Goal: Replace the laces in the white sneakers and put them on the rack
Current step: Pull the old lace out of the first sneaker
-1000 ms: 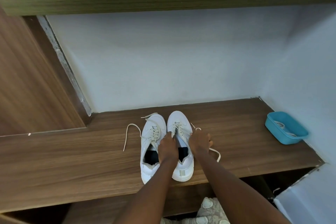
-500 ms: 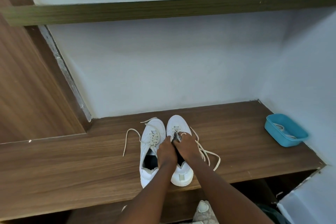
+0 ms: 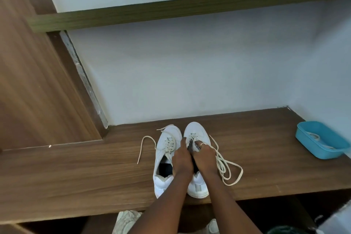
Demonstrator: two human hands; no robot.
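Both sneakers stand side by side, toes to the wall, on the near part of the wooden shelf (image 3: 95, 173). The person is unlacing the right sneaker (image 3: 195, 130).

The left hand (image 3: 182, 159) has its fingers curled over the left edge of the throat and holds the shoe down. The right hand (image 3: 204, 157) is bunched over the tongue. It looks to be pinching the lace (image 3: 218, 160) at an eyelet, though the fingertips are too small to see for sure. The freed lace lies in loose loops on the shelf just right of the shoe.

To do this well, I'd keep the left hand bracing the shoe. I'd draw the lace out one crossing at a time, pulling straight up through each eyelet so the tip doesn't snag. The slack should stay off to the right, clear of the left sneaker (image 3: 160, 157), which is laced but untied, with one end (image 3: 140, 153) trailing left. The blue tub (image 3: 319, 150) at the far right holds what look like more laces, within reach for the next step.

A second ago the right hand was out beside the shoe and only a short loop of lace showed. Half a second ago both hands had closed in on the tongue. Now they sit nearer the toe, and the heap of loops to the right is much bigger. The left sneaker and the tub haven't moved.
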